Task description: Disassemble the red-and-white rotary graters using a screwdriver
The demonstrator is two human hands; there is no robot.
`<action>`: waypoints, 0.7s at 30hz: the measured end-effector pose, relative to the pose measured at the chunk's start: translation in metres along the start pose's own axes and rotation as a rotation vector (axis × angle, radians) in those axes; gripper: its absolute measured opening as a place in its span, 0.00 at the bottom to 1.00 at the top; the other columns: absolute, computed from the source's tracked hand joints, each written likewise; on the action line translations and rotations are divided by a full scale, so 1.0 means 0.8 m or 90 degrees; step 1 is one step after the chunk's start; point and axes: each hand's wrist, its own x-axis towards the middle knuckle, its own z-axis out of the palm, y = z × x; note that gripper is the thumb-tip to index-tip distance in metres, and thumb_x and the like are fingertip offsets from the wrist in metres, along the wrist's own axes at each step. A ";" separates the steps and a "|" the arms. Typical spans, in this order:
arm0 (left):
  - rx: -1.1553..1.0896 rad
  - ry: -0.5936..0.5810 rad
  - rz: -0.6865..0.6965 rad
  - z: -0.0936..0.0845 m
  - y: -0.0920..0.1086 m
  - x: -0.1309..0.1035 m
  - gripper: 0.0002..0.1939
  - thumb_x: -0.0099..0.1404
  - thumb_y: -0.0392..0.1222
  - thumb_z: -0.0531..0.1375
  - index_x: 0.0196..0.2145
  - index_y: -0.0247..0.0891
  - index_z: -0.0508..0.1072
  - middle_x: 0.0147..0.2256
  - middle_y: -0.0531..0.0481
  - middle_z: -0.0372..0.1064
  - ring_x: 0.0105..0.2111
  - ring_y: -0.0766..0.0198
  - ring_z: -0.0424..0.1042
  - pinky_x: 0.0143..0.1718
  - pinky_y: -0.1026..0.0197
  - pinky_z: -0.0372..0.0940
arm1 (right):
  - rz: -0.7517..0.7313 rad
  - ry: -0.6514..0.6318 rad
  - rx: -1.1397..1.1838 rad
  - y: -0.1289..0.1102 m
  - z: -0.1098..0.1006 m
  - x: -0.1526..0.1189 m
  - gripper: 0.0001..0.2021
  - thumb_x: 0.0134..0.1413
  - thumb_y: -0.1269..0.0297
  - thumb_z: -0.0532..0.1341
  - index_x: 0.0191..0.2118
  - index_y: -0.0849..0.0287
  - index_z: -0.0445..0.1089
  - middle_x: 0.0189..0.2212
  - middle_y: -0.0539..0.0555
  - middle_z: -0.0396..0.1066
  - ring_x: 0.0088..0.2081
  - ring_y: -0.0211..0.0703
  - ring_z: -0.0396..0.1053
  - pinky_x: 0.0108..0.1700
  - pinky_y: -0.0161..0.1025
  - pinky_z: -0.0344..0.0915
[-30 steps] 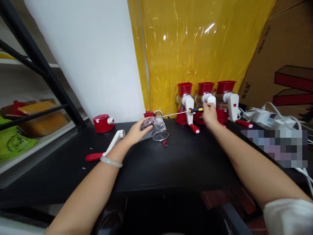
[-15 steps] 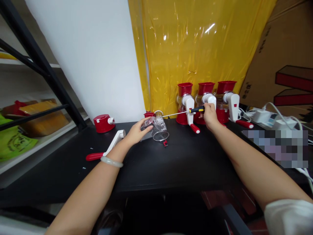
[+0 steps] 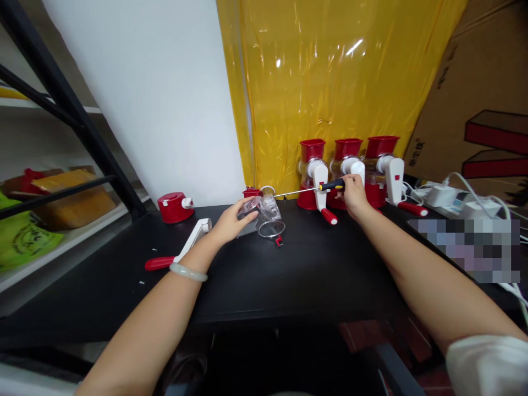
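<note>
While my right hand (image 3: 355, 193) has its grip closed on the dark and yellow screwdriver (image 3: 332, 185), my left hand (image 3: 231, 221) holds a clear plastic part (image 3: 271, 209) with thumb and fingers. The screwdriver points left, almost flat across my view, and its thin end reaches the far end of the clear part. I cannot tell if it goes inside. The left hand is nearer to that part, which lies on the worktop (image 3: 268, 286) with its big round rim toward me. Just beside the rim is a little red clip (image 3: 279, 241). Farther left are a red base (image 3: 174, 208) and a white crank (image 3: 190, 242). Three red and white grinders stand on the right. Against the last frame, I see almost no change.
</note>
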 end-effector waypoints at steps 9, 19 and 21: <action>0.001 -0.002 -0.005 0.000 0.002 -0.001 0.31 0.64 0.58 0.58 0.61 0.43 0.66 0.60 0.44 0.67 0.58 0.52 0.68 0.61 0.49 0.60 | -0.041 0.015 -0.029 0.002 0.000 -0.001 0.16 0.54 0.48 0.61 0.36 0.53 0.59 0.21 0.42 0.61 0.14 0.33 0.59 0.16 0.32 0.60; 0.002 -0.001 0.000 0.001 -0.003 0.000 0.32 0.64 0.59 0.59 0.62 0.41 0.65 0.60 0.43 0.67 0.59 0.53 0.67 0.62 0.50 0.59 | 0.044 0.000 0.027 -0.017 0.003 -0.011 0.05 0.53 0.63 0.57 0.36 0.54 0.60 0.24 0.43 0.64 0.15 0.30 0.59 0.17 0.29 0.62; 0.005 0.000 -0.005 0.000 -0.001 0.000 0.32 0.64 0.59 0.59 0.61 0.41 0.65 0.60 0.43 0.67 0.58 0.52 0.68 0.61 0.50 0.59 | 0.041 -0.001 0.032 -0.019 0.004 -0.012 0.05 0.53 0.62 0.58 0.36 0.54 0.60 0.24 0.43 0.65 0.15 0.29 0.59 0.17 0.29 0.61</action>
